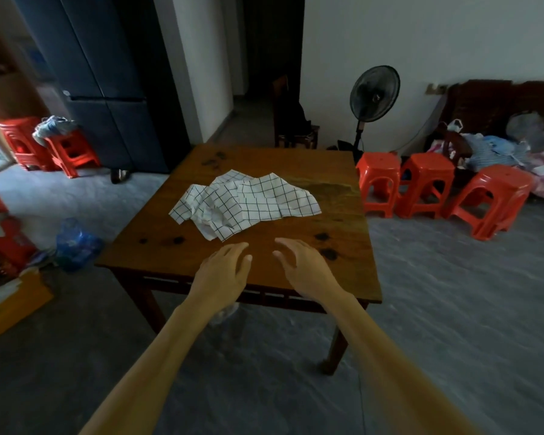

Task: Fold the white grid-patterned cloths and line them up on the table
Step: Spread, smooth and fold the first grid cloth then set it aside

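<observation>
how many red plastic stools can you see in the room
5, though the left ones may be stacks. Three stand in a row right of the table. Two sit at far left by the dark fridge.

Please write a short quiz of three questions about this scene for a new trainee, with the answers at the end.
1. True or false: the grid-patterned cloths already lie folded in a neat row on the wooden table.
2. Multiple choice: what does the left hand hold? A) a cloth B) a stool C) nothing
3. Fill in the blank: three orange stools stand on the floor on the ____ side of the table.

Key
1. False: they lie crumpled in one overlapping pile.
2. C: both the left hand and the right hand are over the table's near edge with relaxed fingers, short of the cloths.
3. Right.
</observation>
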A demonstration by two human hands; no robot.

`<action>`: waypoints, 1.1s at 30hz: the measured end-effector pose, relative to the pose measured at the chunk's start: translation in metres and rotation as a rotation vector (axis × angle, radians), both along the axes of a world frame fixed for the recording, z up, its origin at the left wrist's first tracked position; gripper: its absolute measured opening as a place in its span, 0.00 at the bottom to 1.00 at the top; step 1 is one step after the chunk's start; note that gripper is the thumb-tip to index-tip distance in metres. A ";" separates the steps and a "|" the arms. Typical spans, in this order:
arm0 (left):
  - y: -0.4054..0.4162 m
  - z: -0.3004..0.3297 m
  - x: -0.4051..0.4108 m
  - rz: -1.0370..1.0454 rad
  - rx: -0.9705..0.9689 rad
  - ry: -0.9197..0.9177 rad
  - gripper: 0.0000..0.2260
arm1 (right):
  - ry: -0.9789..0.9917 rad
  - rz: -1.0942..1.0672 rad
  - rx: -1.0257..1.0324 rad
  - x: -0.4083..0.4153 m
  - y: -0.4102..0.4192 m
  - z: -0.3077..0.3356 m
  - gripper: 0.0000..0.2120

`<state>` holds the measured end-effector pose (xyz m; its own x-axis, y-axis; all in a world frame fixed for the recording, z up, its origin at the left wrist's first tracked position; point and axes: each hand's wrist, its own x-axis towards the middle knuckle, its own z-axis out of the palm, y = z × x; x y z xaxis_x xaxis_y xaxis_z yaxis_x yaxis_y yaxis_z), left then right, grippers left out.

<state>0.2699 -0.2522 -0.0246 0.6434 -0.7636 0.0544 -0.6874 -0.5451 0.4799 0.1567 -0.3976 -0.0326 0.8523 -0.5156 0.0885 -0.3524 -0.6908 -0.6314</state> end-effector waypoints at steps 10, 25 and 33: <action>-0.072 -0.006 0.055 0.039 0.044 0.002 0.22 | 0.034 0.030 0.017 0.063 -0.073 -0.017 0.22; -0.126 -0.023 0.234 -0.023 -0.023 0.092 0.21 | 0.108 -0.039 -0.035 0.223 -0.124 -0.028 0.21; -0.160 -0.050 0.294 -0.092 -0.008 0.172 0.21 | 0.144 -0.138 -0.004 0.272 -0.154 -0.046 0.20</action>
<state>0.5640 -0.4126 -0.0747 0.5713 -0.8195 -0.0438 -0.6417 -0.4794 0.5986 0.4285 -0.5516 -0.0781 0.7772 -0.6287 -0.0269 -0.5305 -0.6316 -0.5653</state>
